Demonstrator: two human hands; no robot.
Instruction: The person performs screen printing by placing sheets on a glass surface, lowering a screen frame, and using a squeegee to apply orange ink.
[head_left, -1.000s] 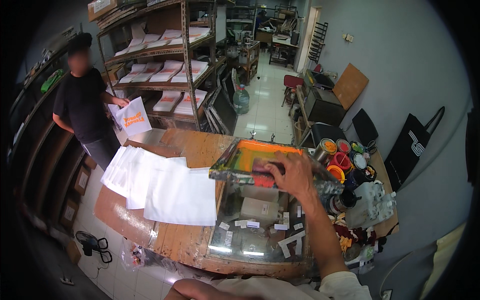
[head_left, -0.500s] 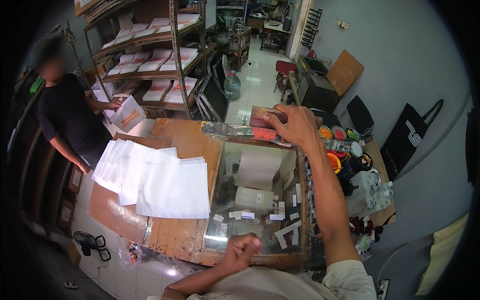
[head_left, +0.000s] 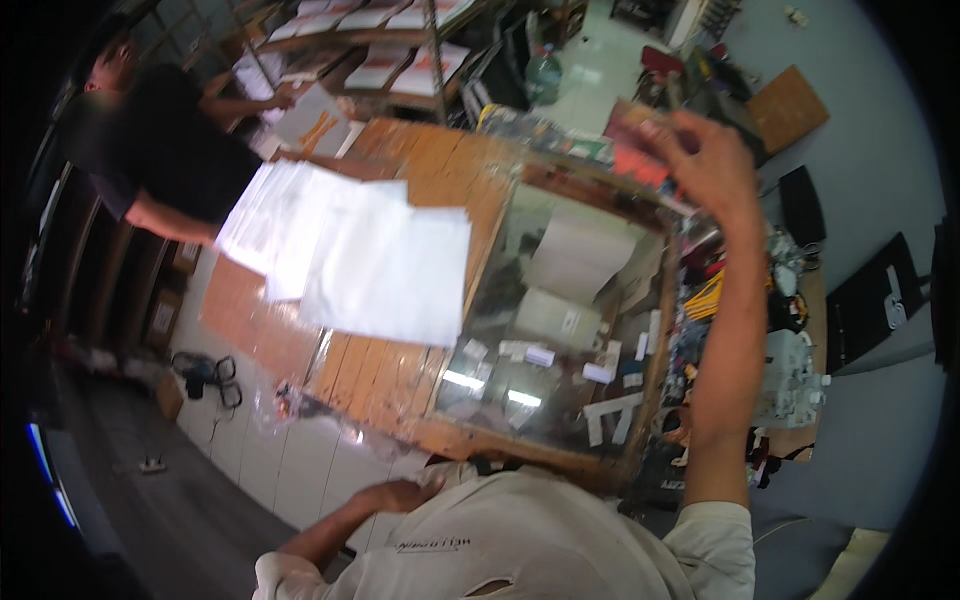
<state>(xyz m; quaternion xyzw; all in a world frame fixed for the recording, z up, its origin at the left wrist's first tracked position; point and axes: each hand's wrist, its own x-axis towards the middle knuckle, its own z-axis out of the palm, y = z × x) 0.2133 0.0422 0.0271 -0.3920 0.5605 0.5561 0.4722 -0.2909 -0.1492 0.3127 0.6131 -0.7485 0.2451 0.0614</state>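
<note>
My right hand (head_left: pixel 712 168) reaches to the far right of the table, its fingers closed round a squeegee (head_left: pixel 638 128) with a reddish, worn wooden body. The squeegee is blurred and sits over a paint-stained bar (head_left: pixel 545 135) along the table's far edge. Below my right forearm lies a glass panel (head_left: pixel 500 310) framed in wood, with pale sheets and several small tape pieces on it. Left of the glass, white sheets (head_left: pixel 390 260) lie in overlapping stacks. My left hand (head_left: pixel 400 495) hangs low against my shirt, off the table; its finger pose is unclear.
A co-worker (head_left: pixel 165 140) stands at the left with a printed sheet (head_left: pixel 318 122) near one hand. Shelves with printed sheets (head_left: pixel 430 70) rise behind. Paint containers (head_left: pixel 705 295) and plastic bottles (head_left: pixel 795 375) crowd the right side. A fan (head_left: pixel 195 370) stands on the floor, lower left.
The whole view has shifted, with the table now higher and further right. My left hand has dropped back from the glass edge to my shirt. The co-worker's arm now reaches to the white sheets.
</note>
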